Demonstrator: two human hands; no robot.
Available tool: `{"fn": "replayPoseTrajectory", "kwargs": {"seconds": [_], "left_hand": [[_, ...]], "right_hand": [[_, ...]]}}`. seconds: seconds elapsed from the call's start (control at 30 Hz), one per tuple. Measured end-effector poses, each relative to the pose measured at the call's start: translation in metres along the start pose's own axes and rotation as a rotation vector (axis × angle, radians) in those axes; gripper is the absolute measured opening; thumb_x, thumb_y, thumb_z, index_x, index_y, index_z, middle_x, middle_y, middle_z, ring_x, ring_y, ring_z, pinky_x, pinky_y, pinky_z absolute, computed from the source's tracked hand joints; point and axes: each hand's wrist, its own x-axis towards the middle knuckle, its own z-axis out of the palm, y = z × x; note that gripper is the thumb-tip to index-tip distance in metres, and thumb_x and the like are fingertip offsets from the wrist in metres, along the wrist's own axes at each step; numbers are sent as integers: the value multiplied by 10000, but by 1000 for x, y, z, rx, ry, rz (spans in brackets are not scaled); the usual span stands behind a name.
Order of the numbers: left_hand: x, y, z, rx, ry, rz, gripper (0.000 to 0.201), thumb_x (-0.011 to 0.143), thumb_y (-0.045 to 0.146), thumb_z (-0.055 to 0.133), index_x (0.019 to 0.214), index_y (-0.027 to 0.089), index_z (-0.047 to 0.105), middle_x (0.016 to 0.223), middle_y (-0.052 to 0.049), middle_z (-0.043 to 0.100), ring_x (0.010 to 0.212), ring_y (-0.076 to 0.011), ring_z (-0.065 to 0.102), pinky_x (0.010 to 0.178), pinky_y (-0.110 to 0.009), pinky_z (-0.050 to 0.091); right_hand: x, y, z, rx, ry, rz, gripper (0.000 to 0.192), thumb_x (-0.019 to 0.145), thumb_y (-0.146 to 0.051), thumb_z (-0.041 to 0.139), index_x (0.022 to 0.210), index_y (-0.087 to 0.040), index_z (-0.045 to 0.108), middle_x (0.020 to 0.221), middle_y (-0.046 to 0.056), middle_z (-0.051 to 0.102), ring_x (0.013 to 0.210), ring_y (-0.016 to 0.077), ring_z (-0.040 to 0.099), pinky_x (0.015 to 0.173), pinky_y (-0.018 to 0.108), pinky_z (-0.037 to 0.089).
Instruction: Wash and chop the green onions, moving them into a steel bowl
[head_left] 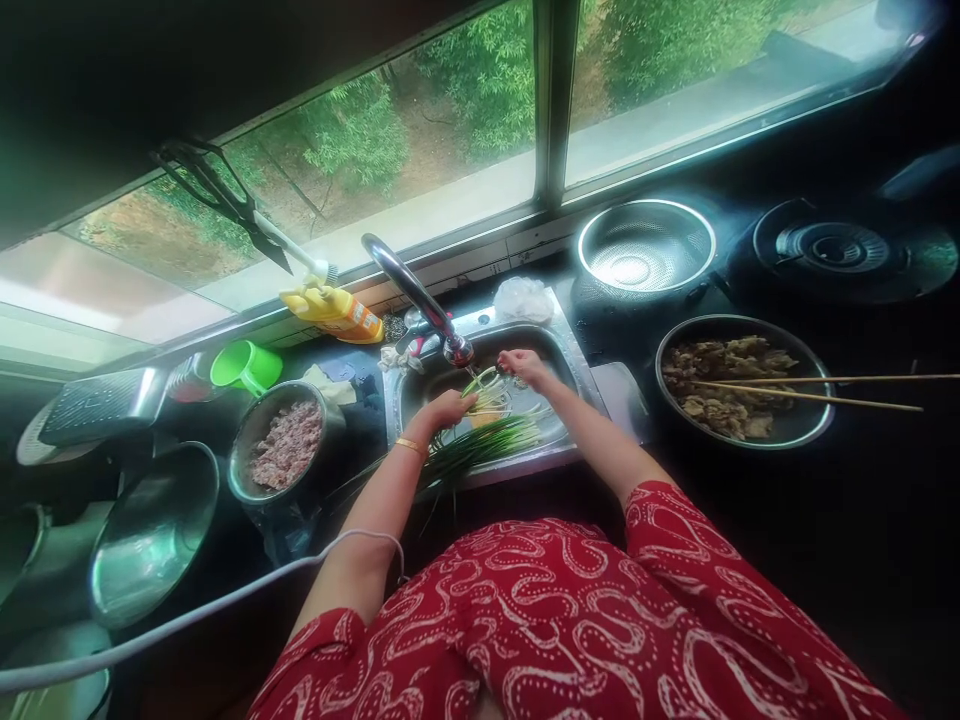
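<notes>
**A:** What is the person holding?

**B:** A bunch of green onions, lying in the sink near its front rim. The long axis runs roughly along that rim: the pale root ends point up toward the tap, and the dark green tips stretch left, past the sink's front left corner.

**A:** And the grip?

**B:** The left hand is closed around the stalks near their pale ends. The right hand pinches one thin stalk between its fingertips just under the spout. How tight either hold is cannot be told; the hands are small and the fingers blur together.

**A:** What else is hard to see?

**B:** Where the green tips end is lost in the dark below the rim, behind the left forearm. The sink floor under the stalks is mostly covered. Whether water runs from the tap cannot be told.

**A:** And round the sink?

**B:** On the counter to the left, just beside the sink, a metal bowl of minced meat. Behind it a green cup and a yellow bottle lying at the back edge. To the right, a pan of cooked food with chopsticks across it, and an empty colander behind that.
</notes>
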Motion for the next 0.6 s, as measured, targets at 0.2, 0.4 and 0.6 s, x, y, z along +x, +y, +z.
{"fn": "replayPoseTrajectory", "kwargs": {"seconds": [0.2, 0.4, 0.6], "left_hand": [[4, -1, 2, 37, 4, 1, 463, 927, 431, 437, 557, 165, 522, 387, 14, 417, 394, -105, 385, 447, -234, 269], [3, -1, 3, 82, -26, 4, 493, 946, 455, 390, 559, 172, 507, 378, 18, 398, 357, -109, 379, 432, -246, 267], [5, -1, 5, 105, 7, -29, 459, 935, 467, 417, 732, 112, 626, 436, 10, 454, 378, -121, 413, 458, -248, 320]], "right_hand": [[-12, -4, 12, -595, -265, -305, 315, 678, -320, 761, 972, -216, 718, 810, 7, 636, 793, 159, 520, 777, 309, 406], [-9, -4, 19, -730, -255, -463, 77, 736, -250, 705, 792, -217, 747, 847, 43, 646, 895, 194, 508, 848, 344, 369], [-12, 3, 30, -313, -170, -168, 102, 714, -237, 621, 674, -178, 694, 694, -2, 631, 689, 135, 536, 689, 267, 415]]}}
